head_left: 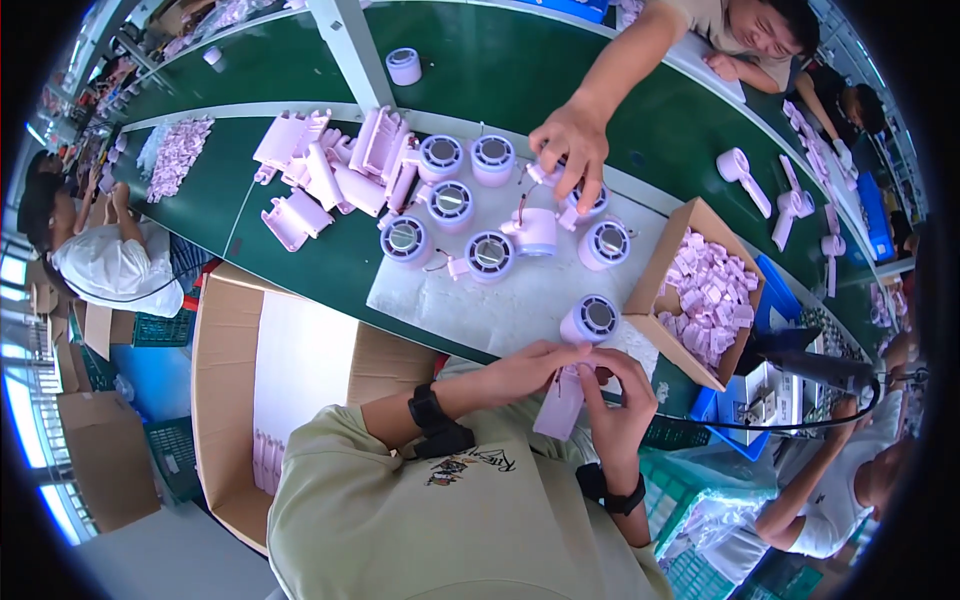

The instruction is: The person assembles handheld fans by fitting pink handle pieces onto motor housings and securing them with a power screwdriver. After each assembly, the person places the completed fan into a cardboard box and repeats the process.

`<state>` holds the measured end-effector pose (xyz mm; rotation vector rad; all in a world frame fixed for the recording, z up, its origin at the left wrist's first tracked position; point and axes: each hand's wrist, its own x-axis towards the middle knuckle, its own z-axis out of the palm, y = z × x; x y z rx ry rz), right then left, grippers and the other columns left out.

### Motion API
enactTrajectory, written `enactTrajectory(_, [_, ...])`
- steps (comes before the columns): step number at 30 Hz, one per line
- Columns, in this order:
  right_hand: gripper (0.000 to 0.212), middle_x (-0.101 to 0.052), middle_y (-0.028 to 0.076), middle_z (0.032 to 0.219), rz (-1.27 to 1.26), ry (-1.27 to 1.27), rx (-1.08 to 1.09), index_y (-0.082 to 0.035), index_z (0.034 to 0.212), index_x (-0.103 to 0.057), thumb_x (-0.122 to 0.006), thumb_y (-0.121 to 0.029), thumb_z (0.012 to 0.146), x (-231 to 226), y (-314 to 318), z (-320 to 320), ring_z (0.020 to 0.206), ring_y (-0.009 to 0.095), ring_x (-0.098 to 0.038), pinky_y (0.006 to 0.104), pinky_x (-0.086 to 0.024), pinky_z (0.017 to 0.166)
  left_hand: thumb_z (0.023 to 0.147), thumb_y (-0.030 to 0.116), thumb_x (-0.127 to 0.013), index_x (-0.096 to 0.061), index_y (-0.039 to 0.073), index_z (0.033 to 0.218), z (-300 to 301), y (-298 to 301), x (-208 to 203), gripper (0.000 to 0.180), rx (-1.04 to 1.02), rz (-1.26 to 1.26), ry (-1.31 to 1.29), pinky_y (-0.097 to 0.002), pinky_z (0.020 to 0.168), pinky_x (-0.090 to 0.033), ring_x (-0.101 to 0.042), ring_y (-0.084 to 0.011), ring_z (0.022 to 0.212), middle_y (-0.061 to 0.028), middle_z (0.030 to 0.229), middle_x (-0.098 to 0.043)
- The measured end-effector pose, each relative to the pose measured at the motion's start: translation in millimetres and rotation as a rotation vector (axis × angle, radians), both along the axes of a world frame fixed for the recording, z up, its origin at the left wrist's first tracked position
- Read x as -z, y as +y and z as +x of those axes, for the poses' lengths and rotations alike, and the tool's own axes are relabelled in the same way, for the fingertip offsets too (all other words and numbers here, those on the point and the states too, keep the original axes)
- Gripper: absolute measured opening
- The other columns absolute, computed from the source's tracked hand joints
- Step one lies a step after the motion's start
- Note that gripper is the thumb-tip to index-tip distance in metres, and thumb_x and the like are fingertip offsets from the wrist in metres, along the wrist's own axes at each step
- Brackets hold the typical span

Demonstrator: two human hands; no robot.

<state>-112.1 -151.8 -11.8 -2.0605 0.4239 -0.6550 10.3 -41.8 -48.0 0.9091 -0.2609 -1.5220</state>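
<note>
Green workbench (325,275), its near edge: left hand (525,375) and right hand (622,395) pinch a pink fan (590,319) below its head — probably fitting the handle (559,410). Fingers hide the joint; careful alignment seems needed next.

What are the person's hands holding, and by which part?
The left hand and right hand hold a pale pink oblong plastic handle by its upper end.

Likely factory: green workbenches (480,50), pink parts (705,300).
</note>
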Motion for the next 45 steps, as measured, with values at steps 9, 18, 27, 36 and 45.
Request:
enactTrajectory(9, [0.029,-0.063,0.007,0.075,0.946,0.209,-0.216,0.001,0.105,-0.055,-0.045,-0.026,0.102,-10.8,-1.1,-9.5,0.059,0.014,-0.061,0.0259,-0.051,0.055,0.104,0.029,-0.036,-0.046,0.001,0.135,-0.3,3.3,-42.0,0.043,-0.028,-0.226,-0.527,-0.0236,0.062,-0.051,-0.062,-0.0061,0.074,-0.0034,0.095,-0.061])
enactTrajectory(18, [0.040,-0.060,0.007,0.065,0.977,0.175,-0.170,0.000,0.100,-0.055,-0.034,-0.034,0.104,-6.2,-10.3,-6.3,0.048,0.012,-0.055,0.0239,-0.045,0.046,0.103,0.023,-0.038,-0.049,0.000,0.128,-6.5,-19.4,-46.3,0.036,-0.089,-0.295,-0.383,-0.0264,0.063,-0.054,-0.066,-0.0134,0.073,-0.0072,0.092,-0.064])
enactTrajectory(27, [0.050,-0.050,0.014,0.126,-0.201,-0.043,0.392,0.001,0.126,-0.046,-0.069,-0.010,0.084,-51.3,-48.0,-34.3,0.111,0.021,-0.053,0.0328,-0.044,0.091,0.091,0.022,-0.053,-0.055,0.000,0.100,66.6,-6.7,-86.5,0.024,-0.660,-0.306,-0.252,-0.0356,0.065,-0.052,-0.064,-0.0224,0.065,-0.0103,0.075,-0.063])
enactTrajectory(36, [0.048,-0.057,0.007,0.103,0.014,-0.582,0.922,0.003,0.129,-0.047,-0.067,-0.013,0.088,-69.5,-147.2,-30.0,0.087,0.011,-0.051,0.0263,-0.042,0.079,0.090,0.023,-0.050,-0.056,0.001,0.097,79.9,-22.9,-106.8,0.024,-0.677,-0.180,-0.205,-0.0321,0.048,-0.041,-0.050,-0.0196,0.048,-0.0051,0.060,-0.049])
enactTrajectory(45, [0.039,-0.052,0.002,0.071,-0.125,-0.716,0.906,0.009,0.125,-0.046,-0.055,-0.011,0.093,-49.5,-138.4,-72.4,0.064,0.010,-0.048,0.0235,-0.039,0.060,0.090,0.020,-0.051,-0.059,-0.001,0.099,77.7,-0.1,-82.3,0.024,-0.507,-0.065,-0.264,-0.0318,0.048,-0.043,-0.053,-0.0180,0.049,-0.0069,0.061,-0.051])
